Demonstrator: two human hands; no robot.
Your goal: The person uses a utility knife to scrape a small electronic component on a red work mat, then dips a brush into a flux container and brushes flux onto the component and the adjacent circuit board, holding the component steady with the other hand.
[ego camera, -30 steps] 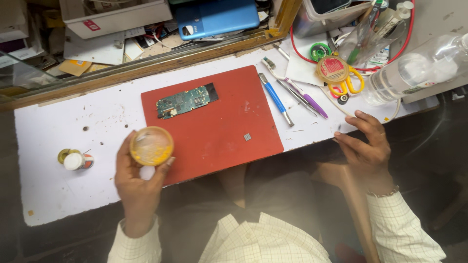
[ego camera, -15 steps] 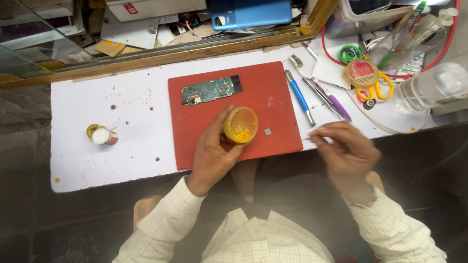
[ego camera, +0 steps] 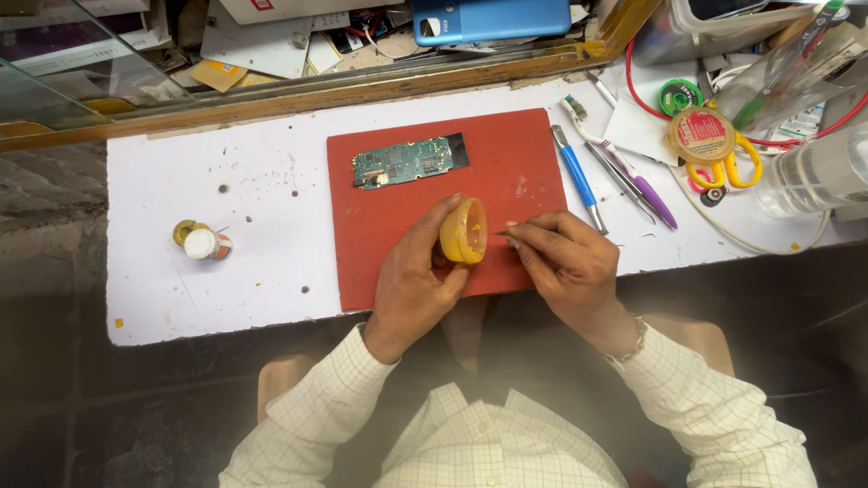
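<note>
My left hand [ego camera: 411, 280] grips a tilted yellow tub [ego camera: 464, 231] over the red mat [ego camera: 506, 181]. My right hand [ego camera: 565, 258] pinches a thin tool [ego camera: 500, 234] at its mouth (tip barely visible). I judge paste is being picked up; steadiness matters.

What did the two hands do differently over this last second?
The left hand carried the small yellow tub from the mat's left edge to its middle and tipped it on its side, opening toward the right hand. That hand left the table edge and now brings a thin tool to the tub. The circuit board and red mat stayed put.
</note>
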